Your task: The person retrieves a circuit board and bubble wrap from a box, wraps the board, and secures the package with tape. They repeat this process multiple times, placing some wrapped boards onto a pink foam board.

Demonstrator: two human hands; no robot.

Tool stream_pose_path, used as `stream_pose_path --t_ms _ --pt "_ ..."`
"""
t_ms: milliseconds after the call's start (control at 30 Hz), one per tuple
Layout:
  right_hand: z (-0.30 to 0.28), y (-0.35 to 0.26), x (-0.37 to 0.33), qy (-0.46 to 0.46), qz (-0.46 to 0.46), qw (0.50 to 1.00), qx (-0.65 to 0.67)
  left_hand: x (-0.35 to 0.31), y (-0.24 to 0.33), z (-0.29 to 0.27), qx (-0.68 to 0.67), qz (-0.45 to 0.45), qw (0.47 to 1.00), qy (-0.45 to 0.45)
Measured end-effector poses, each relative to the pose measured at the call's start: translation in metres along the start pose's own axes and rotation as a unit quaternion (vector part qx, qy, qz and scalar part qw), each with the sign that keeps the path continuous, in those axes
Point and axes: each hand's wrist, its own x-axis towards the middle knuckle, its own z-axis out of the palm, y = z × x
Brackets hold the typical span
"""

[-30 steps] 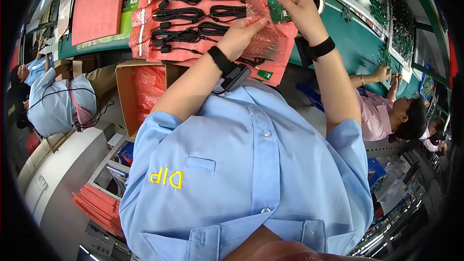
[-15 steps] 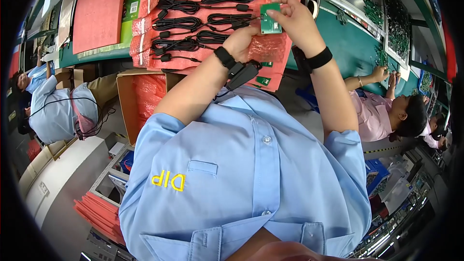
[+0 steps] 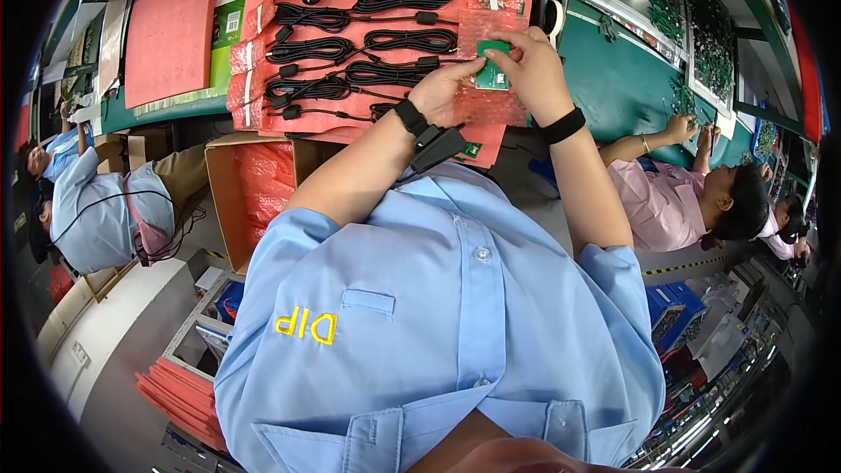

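My right hand (image 3: 536, 74) pinches a small green circuit board (image 3: 492, 77) between thumb and fingers, over the right part of the red work surface. Beneath the board lies a clear-looking pink bubble-wrap bag (image 3: 484, 108). My left hand (image 3: 441, 95) grips the bag at its left side; the thumb reaches to the board's left edge, while the other fingers are mostly hidden. Left of my hands, several coiled black cables (image 3: 385, 73) lie in rows, their ends tucked in bubble wrap.
A black tape dispenser (image 3: 550, 13) stands right of the cables on the green bench (image 3: 604, 70). An open cardboard box (image 3: 229, 201) with red wrap sits below the bench edge at left. To the right, a co-worker in pink (image 3: 666, 201) handles parts at the bench.
The board has come down toward me in my right hand. My left thumb now reaches the board's edge. The whole view has shifted slightly.
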Motion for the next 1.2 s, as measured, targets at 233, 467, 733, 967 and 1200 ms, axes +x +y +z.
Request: stream_pose_path --t_ms 233,467,733,967,1200 --pt "-0.034 -0.007 -0.034 0.131 -0.284 0.927 -0.205 0.003 0.003 0.001 0.043 0.025 0.999 0.012" --pt "-0.006 0.007 -0.011 -0.039 -0.014 0.997 0.061 0.010 -0.002 -0.010 0.013 0.042 0.997 0.065" --pt "-0.004 0.015 0.009 0.040 0.067 0.994 0.070 -0.010 -0.001 0.021 0.016 0.085 0.996 0.028" --pt "0.005 0.030 0.027 -0.122 -0.058 0.947 0.291 -0.012 -0.001 0.008 0.056 0.090 0.992 0.065" --pt "-0.019 0.020 0.007 -0.090 -0.230 0.968 0.041 -0.014 0.008 0.015 0.010 0.083 0.996 0.032"
